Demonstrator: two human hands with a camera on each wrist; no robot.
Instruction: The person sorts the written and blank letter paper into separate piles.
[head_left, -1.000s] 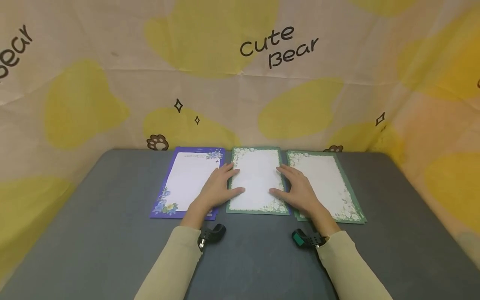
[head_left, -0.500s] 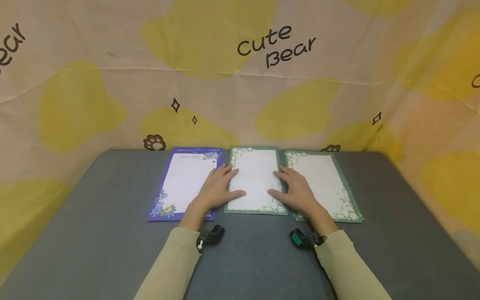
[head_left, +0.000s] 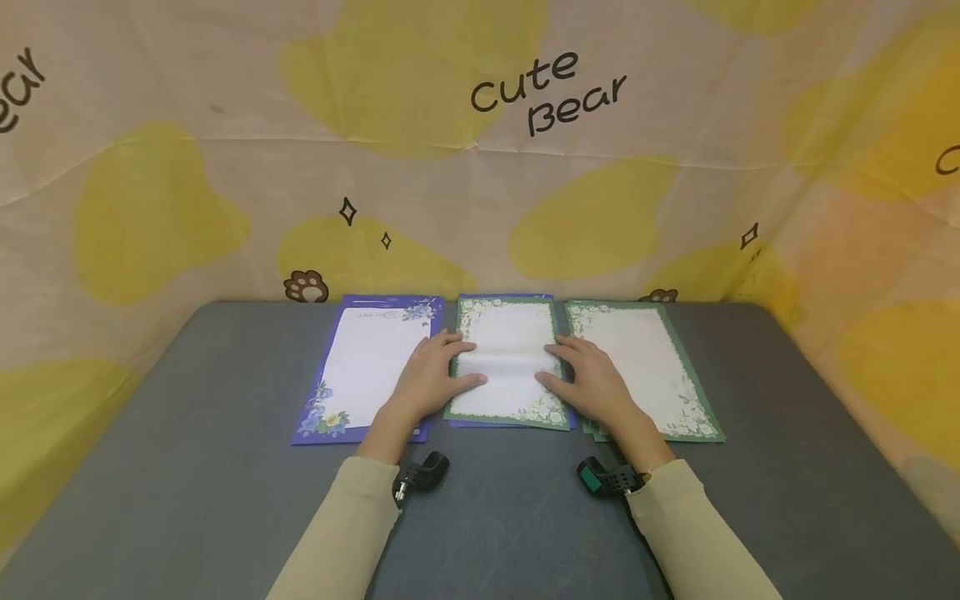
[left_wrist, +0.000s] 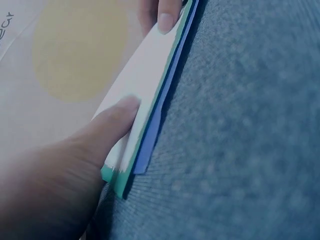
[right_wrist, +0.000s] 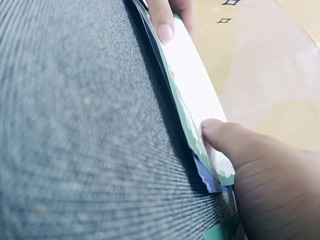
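A sheet of letter paper (head_left: 506, 400) with a green floral border lies at the middle, a ridge buckled across it. My left hand (head_left: 431, 375) pinches its left edge, and the thumb (left_wrist: 117, 120) lies on its top face in the left wrist view. At the right edge my right hand (head_left: 600, 382) pinches the same sheet, its thumb (right_wrist: 225, 135) on top in the right wrist view. Purple-bordered paper (left_wrist: 147, 152) shows underneath, slightly offset. The undersides of both hands are hidden.
Purple-bordered floral paper (head_left: 360, 375) lies to the left, partly beneath my left hand. Green-bordered sheets (head_left: 652, 358) lie to the right, partly behind my right hand. The grey table (head_left: 480, 517) meets a patterned cloth (head_left: 420, 183) at the back.
The middle green-bordered sheet has shifted slightly towards me and buckled, so purple paper now shows beyond its far and near edges. Both hands stay at its sides, fingers and thumbs slightly closer.
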